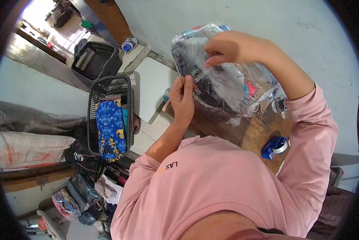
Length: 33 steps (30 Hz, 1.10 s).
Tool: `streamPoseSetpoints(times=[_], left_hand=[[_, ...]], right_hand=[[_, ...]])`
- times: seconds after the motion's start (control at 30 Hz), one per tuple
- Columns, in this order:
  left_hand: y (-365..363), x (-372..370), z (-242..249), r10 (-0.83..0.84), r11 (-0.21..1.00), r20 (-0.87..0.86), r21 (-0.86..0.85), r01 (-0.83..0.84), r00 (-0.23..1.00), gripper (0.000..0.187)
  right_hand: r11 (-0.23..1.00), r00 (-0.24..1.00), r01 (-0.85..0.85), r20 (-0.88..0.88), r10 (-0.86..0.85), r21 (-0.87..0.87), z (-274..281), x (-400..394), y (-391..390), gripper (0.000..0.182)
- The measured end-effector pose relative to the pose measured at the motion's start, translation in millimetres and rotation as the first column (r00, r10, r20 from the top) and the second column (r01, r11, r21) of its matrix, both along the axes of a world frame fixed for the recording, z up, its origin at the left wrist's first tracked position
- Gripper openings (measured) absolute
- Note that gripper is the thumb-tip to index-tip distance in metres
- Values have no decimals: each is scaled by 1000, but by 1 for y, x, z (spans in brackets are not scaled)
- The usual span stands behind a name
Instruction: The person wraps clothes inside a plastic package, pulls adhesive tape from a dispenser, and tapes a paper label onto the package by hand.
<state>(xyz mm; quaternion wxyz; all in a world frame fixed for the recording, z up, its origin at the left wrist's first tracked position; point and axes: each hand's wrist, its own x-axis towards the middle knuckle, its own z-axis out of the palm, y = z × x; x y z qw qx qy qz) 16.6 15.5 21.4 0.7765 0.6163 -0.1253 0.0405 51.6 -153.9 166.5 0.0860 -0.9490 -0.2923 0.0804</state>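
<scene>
Fingers of your left hand (181, 100) are pinched on the edge of the clear plastic bag (229, 86), wrist raised; your right hand (233, 48) bends inward above it, fingers curled, thumb and forefinger gripping the film. Your right forearm covers part of the bag, which sits filled on the wooden table (247, 134). Nearby is a blue tape dispenser (270, 148); to your left, a dark basket (92, 90) holds blue patterned cloth (110, 126).
</scene>
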Motion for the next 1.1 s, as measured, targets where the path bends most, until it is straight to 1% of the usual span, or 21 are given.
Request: streamPoseSetpoints(times=[0.13,0.2,0.33,0.43,0.53,0.6,0.63,0.67,0.7,0.73,0.77,0.8,0.83,0.87,0.9,0.93,0.97,1.0,1.03,1.07,1.1], left_hand=[[-6,7,-12,10,1000,-40,-29,-11,999,32],[-10,10,-16,13,999,-57,-31,-14,998,32],[-12,9,-14,5,1000,-71,-15,-6,997,32],[-10,9,-12,24,999,-53,39,-22,998,32],[-6,10,-15,43,993,-56,115,-36,998,32],[0,13,-26,36,983,-71,181,-22,997,32],[4,18,-37,71,974,-46,217,-60,996,33],[10,23,-48,106,958,-30,269,-94,994,28],[10,19,-43,176,907,233,339,-249,956,20],[16,24,-42,221,757,533,435,-488,817,13],[16,22,-22,166,794,673,343,-502,721,21],[14,24,-7,137,798,793,267,-540,594,26],[7,28,8,128,818,907,133,-560,402,36],[-3,25,21,107,810,937,112,-576,333,51],[-15,24,31,-42,857,939,209,-471,341,55],[-28,23,39,-186,878,927,306,-369,325,60],[-36,23,44,-381,802,826,519,-297,416,61],[-40,22,47,-553,676,678,705,-215,485,62],[-39,26,49,-684,515,499,847,-132,532,64],[-41,29,47,-679,497,472,859,-120,562,64],[-41,25,49,-653,530,530,830,-173,541,62]], right_hand=[[996,998,35,-56,-40,-77,-2,11,3,39],[992,997,27,-65,-35,-121,-6,17,1,38],[982,995,28,-89,-45,-189,-9,21,2,38],[954,992,108,-36,-123,-279,-6,17,2,39],[892,957,287,69,-281,-349,0,21,-17,37],[947,936,271,278,-218,-171,-11,21,-42,34],[960,898,267,384,-215,-86,-14,12,-57,34],[983,901,165,394,-183,78,-14,-2,-63,33],[969,895,67,415,-164,239,-14,-20,-64,33],[943,899,54,395,-188,327,-12,-43,-63,31],[909,901,41,377,-212,414,-10,-69,-62,28],[888,873,72,402,-276,453,-13,-95,-68,28],[869,841,95,428,-331,486,-15,-119,-73,28],[849,807,109,453,-379,516,-17,-143,-75,28],[777,790,193,375,-485,599,-19,-169,-76,25],[725,724,291,351,-593,624,-23,-194,-87,24],[665,652,372,328,-684,647,-31,-216,-98,24],[598,576,442,299,-760,669,-43,-240,-110,25],[510,438,537,294,-849,672,-59,-265,-124,25],[409,292,614,287,-912,675,-79,-295,-146,25],[252,151,658,203,-967,710,-96,-327,-167,25]])
